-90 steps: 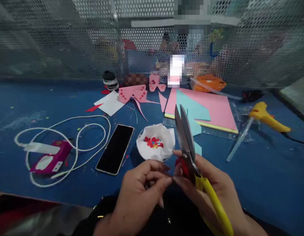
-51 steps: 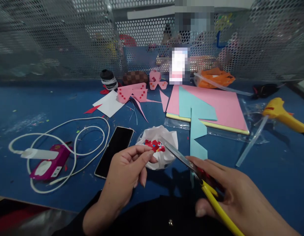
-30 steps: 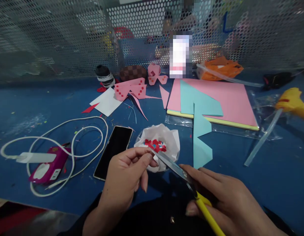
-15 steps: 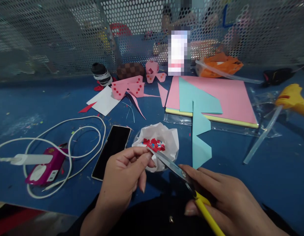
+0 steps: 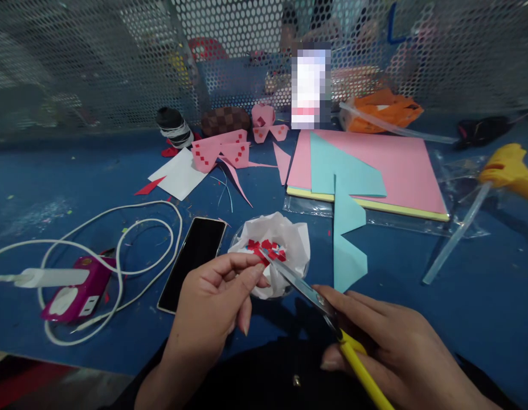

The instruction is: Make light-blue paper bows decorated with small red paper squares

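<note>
The right hand (image 5: 396,353) is closed around the yellow plastic handles of a pair of steel-bladed scissors (image 5: 300,287); the left hand (image 5: 212,307) has thumb and forefinger pinched together just beside the blade tips, and whatever lies between them is too small to make out. The scissors sit at 5 o'clock from the clear bowl lined with white tissue (image 5: 295,242), their tips over the small red paper squares (image 5: 266,250) inside it. Their long axis runs from 4 o'clock to 10 o'clock, with the points at 10 o'clock and the blades nearly together. They are probably rigid, moderately light and sharp at the tip, so best held by the handles; the squares look flimsy and easily scattered. A black smartphone (image 5: 193,262) lies at 9 o'clock from the bowl.
</note>
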Demonstrator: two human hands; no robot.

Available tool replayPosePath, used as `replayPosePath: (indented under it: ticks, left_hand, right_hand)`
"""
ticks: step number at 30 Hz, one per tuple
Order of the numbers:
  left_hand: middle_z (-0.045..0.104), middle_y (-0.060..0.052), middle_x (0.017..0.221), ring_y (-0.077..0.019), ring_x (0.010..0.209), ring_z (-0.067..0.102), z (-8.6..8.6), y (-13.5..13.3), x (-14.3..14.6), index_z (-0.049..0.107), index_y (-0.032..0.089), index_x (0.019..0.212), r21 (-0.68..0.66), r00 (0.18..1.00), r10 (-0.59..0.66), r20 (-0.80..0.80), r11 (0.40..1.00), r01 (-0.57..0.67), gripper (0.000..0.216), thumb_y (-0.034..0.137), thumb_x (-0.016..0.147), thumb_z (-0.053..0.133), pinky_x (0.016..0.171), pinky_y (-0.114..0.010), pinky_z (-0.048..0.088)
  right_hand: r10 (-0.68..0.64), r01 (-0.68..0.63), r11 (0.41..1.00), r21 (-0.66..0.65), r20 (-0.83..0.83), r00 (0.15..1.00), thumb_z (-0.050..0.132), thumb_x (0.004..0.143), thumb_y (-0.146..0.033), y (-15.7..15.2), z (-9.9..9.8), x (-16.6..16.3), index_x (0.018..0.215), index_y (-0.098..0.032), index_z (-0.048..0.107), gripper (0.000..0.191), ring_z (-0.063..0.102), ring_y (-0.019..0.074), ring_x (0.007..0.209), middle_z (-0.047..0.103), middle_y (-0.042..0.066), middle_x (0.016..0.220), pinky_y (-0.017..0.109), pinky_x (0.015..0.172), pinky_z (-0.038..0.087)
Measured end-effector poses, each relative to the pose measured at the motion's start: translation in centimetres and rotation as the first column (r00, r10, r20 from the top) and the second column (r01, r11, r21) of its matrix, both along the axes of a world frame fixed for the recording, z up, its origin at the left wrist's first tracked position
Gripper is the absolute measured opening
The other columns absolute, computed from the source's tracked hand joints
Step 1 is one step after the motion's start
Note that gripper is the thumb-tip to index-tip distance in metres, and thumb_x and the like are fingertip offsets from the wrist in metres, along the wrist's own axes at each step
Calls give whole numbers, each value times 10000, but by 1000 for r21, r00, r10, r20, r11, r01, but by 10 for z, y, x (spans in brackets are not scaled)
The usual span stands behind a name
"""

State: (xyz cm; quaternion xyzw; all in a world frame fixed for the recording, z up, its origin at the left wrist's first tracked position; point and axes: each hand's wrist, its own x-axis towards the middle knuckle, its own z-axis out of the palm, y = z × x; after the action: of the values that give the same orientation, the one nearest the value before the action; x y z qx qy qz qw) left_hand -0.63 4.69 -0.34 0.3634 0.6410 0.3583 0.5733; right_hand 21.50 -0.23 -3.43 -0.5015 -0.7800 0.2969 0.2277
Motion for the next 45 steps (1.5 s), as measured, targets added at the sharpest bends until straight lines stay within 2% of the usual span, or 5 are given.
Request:
replayPosePath:
  ticks: [10, 17, 35, 38, 45]
  left_hand:
    - [684, 5, 616, -2, 283, 422, -2, 1, -2, 707, 143, 767, 5, 1000, -23, 5, 1000, 23, 172, 312, 797, 723, 340, -134, 229]
    - [729, -20, 716, 4, 297, 430, -2, 0, -1, 716, 151, 819, 33, 1000, 16, 18, 999, -16, 153, 303, 806, 727, 336, -124, 230]
    - [677, 16, 681, 20, 280, 417, -2, 0, -1, 702, 141, 798, 5, 986, 71, 148, 997, -73, 155, 293, 816, 726, 314, -93, 220]
    - [685, 9, 667, 12, 270, 419, -3, -1, 0, 691, 141, 786, -12, 984, 60, 167, 998, -59, 154, 288, 798, 736, 303, -94, 212]
    - [700, 3, 650, 19, 274, 409, -4, -1, -2, 680, 139, 779, -14, 982, 30, 187, 1000, -27, 126, 255, 808, 721, 312, -79, 226]
  right_hand:
    - [18, -17, 1000, 24, -2, 1000, 607, 919, -491, -2, -3, 3, 1279, -204, 610, 461, 731, 157, 662, 755, 35, 854, 208, 556, 582]
    - [-30, 24, 997, 70, 83, 996, 780, 686, -641, -2, -2, 1, 1294, -157, 593, 800, 709, 195, 612, 725, 41, 795, 247, 474, 569]
    - [4, -18, 996, 83, 169, 986, 849, 570, -644, -9, -3, 6, 1351, -201, 542, 949, 700, 191, 645, 736, 36, 893, 247, 491, 548]
    - [13, -30, 995, 97, 172, 985, 819, 612, -661, -9, -3, 4, 1338, -183, 556, 908, 701, 191, 636, 736, 46, 882, 249, 490, 552]
    - [57, -80, 984, 158, 148, 987, 435, 998, -477, -2, 2, -1, 1273, -137, 599, 468, 708, 171, 599, 732, 68, 814, 239, 480, 563]
